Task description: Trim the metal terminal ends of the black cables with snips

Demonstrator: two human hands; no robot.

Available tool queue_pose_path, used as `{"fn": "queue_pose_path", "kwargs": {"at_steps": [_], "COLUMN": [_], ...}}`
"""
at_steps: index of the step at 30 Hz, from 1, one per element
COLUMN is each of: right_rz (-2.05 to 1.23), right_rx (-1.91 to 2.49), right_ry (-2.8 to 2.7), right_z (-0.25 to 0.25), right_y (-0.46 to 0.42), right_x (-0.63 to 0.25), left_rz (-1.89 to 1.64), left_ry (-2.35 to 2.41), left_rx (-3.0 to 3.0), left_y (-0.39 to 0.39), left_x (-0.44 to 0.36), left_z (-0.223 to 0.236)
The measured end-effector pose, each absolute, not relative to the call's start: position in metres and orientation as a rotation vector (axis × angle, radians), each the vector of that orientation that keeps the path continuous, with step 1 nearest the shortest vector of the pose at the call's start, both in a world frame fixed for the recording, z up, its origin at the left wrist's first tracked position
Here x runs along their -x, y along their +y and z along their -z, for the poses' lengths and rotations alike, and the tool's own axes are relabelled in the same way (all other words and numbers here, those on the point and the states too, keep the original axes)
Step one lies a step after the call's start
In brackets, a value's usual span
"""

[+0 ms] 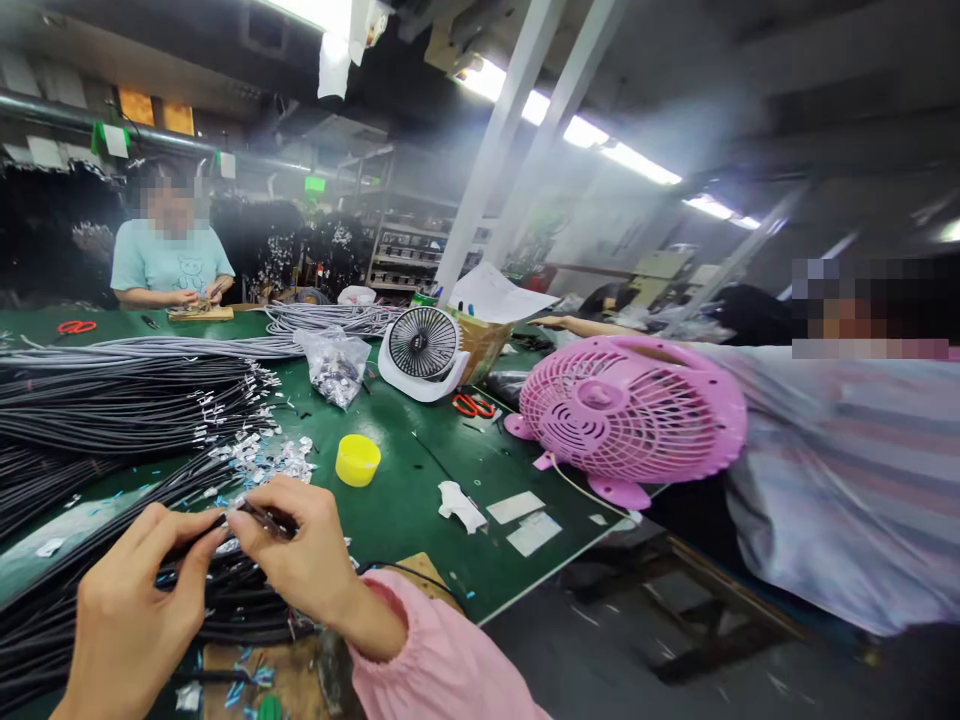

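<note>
Pinched between thumb and fingers, a black cable is gripped in the left hand while the right hand, its fingertips closed on the cable's silvery end, meets it low at the left of the head view; whatever dark item sits deeper in the right palm cannot be told. Sheaves of black cables crowd the green worktable at left and run beneath the hands, their foil-like tips massed just beyond the fingers. Grey cables lie farther back. A yellow round cap sits near the right hand, with a clear plastic bag behind it, then a white desk fan and orange-handled scissors. A large pink fan blocks the right side, beside a co-worker in a striped top; another, in a pale green T-shirt, works across the table. Green tabletop stretches from the yellow cap to two white paper labels near the table's right edge, which slants down toward the wearer's pink sleeve, past the floor beyond.
</note>
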State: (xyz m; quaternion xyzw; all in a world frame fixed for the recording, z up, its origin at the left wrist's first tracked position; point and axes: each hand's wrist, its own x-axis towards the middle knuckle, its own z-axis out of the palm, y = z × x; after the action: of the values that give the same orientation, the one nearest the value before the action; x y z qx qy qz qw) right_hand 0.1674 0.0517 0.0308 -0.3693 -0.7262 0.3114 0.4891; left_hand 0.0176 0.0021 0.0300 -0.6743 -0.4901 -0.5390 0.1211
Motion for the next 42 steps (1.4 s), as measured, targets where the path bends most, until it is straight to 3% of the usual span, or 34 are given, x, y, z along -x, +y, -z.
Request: {"fn": "queue_pose_path", "kwargs": {"at_steps": [5,9,16,24,37,42], "right_rz": [-1.012,-0.645,-0.066,0.22,-0.472,-0.713], "right_rx": [0.947,0.759,0.689,0.705,0.772,0.749], "right_ry": [-1.693,-1.753,-1.851,-1.972,-1.829,-1.782], "right_z": [-0.035,-0.02,-0.003,-0.017,-0.005,-0.009], "right_y": [0.046,0.044,0.043,0.038,0.044,0.045], "right_x": [-0.173,-0.179,-0.184,-0.179,-0.179,-0.178], "left_rz": [1.626,1.644,1.376,1.188,1.611,1.596], "left_ry": [-1.504,-1.493,-1.351,-1.224,-1.511,-1.479], "left_rx": [1.857,1.838,1.716,1.691,1.713,1.768], "left_y": [-0.006,-0.007,-0.005,-0.006,-0.009,-0.008], "left_x": [-0.017,-0.018,-0.018,-0.016,-0.02,-0.022], "left_z": [-0.024,-0.023,-0.016,-0.016,-0.016,-0.016]}}
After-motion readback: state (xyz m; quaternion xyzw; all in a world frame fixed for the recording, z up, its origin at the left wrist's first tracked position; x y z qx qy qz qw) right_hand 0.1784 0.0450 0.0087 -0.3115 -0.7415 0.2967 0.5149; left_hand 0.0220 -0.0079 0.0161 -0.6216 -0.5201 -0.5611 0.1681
